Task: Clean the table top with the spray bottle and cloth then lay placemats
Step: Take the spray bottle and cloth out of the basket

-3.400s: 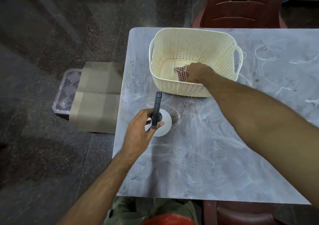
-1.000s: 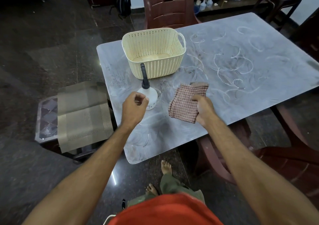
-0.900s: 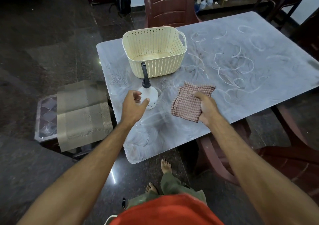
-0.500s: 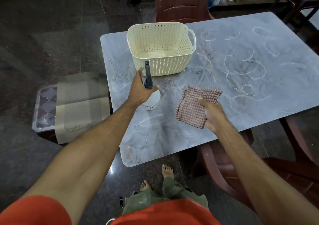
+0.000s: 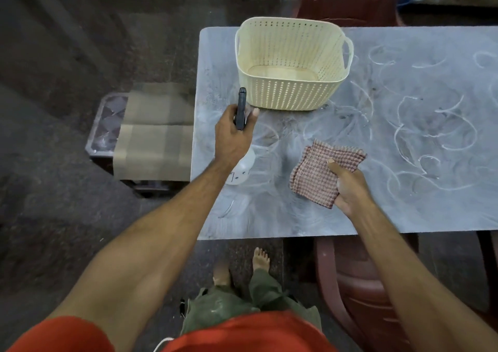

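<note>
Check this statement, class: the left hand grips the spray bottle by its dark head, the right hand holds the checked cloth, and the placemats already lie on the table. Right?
One slip. The head view shows the placemats off the table, draped over a low stool beside it. The left hand does grip the spray bottle, and the right hand holds the checked cloth.

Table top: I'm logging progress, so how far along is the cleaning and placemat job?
Done: both tools are out of the cream basket, which looks empty. In hand: the left hand grips the spray bottle, and the right hand holds the checked cloth. Left: the table top is covered in white smears, and the placemats lie on a stool beside it.
</note>
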A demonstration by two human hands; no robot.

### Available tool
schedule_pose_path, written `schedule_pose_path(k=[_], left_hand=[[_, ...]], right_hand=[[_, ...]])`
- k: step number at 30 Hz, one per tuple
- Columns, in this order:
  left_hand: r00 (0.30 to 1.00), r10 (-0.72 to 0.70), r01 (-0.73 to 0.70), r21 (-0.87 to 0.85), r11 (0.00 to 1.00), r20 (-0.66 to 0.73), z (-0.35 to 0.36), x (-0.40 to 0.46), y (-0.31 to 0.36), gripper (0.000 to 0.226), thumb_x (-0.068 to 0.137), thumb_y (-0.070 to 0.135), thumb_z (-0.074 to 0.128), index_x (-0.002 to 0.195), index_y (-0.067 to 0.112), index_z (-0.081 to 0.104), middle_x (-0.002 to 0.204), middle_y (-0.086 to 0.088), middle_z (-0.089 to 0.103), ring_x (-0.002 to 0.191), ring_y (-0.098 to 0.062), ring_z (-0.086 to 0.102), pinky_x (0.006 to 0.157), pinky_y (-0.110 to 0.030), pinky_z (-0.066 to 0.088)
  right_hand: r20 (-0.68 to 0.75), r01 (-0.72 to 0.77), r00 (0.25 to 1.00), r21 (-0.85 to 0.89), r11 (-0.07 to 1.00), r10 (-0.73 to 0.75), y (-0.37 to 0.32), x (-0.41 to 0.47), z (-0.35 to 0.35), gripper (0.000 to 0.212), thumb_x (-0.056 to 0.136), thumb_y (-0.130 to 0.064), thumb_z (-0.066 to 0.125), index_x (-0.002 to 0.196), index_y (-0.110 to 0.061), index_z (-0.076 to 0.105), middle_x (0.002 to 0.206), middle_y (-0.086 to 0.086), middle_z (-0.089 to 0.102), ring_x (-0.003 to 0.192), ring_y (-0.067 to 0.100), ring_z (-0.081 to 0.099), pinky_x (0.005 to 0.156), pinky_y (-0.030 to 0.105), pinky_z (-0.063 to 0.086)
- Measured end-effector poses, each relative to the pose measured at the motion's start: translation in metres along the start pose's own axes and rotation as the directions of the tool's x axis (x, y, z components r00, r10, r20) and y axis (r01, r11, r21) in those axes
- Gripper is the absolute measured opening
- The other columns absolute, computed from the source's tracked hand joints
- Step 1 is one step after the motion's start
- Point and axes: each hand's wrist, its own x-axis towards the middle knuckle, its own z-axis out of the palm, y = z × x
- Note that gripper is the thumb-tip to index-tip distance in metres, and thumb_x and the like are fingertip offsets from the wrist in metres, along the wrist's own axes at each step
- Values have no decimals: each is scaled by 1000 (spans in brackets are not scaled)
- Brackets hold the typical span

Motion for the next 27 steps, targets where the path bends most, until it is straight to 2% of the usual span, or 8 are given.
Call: schedule_pose_path(k=[4,9,13,15,18,21,24,27], left_hand=[[988,-143,144,15,989,-54,-38,-28,-4,36,91,48,64,84,13,58,61,6,49,56,-19,54,60,-46,57],[951,-307,308,94,947,-32,-77,-76,-12,43,95,39,62,89,-4,59,74,-13,59,53,-22,59,37,-25,47],[908,-419,415,180,892,-22,-101,-104,-23,40,92,41,64,77,4,61,70,-12,64,38,-13,58,46,-28,53],[887,-459,459,179,870,-45,-110,-113,-26,41,88,42,65,73,4,64,63,-8,63,41,-19,60,55,-33,57],[895,-444,442,228,867,-45,-122,-131,-25,39,87,39,65,62,10,56,58,-5,59,47,-22,65,50,-27,52],[906,-419,389,277,879,57,-128,-146,-22,28,89,36,65,74,13,61,74,-7,70,45,-16,62,42,-20,47],[911,-399,344,337,876,106,-138,-160,-25,29,89,40,64,83,11,65,86,-8,75,42,-14,60,50,-23,53],[904,-409,344,354,870,126,-151,-179,-31,23,91,36,63,80,16,63,81,-10,74,40,-13,61,52,-24,56]], right_hand=[[46,-8,999,-1,1000,8,1,-8,6,11,98,-5,56,104,-5,65,104,12,72,92,26,72,63,38,61],[110,-4,994,-8,1000,5,11,-27,22,10,98,-4,55,99,-6,64,102,11,71,88,24,71,56,34,59],[125,12,992,-3,1000,-12,26,-47,32,9,97,-3,55,97,-5,64,98,10,71,85,22,71,58,35,61],[141,21,990,-16,1000,-18,32,-54,35,8,97,-4,56,97,-5,64,98,10,71,85,22,71,66,38,62],[154,36,988,-28,999,-31,42,-65,34,8,96,-4,57,97,-5,65,99,10,71,89,24,71,66,39,61],[145,42,989,-14,999,-40,47,-77,28,8,96,-3,57,95,-5,65,99,11,71,87,24,70,63,36,58],[141,57,988,13,998,-58,49,-86,20,9,96,-2,56,94,-5,65,96,10,71,82,22,71,58,32,59],[131,61,989,20,998,-63,52,-93,11,10,96,-1,55,94,-5,65,96,11,70,81,21,71,57,33,59]])
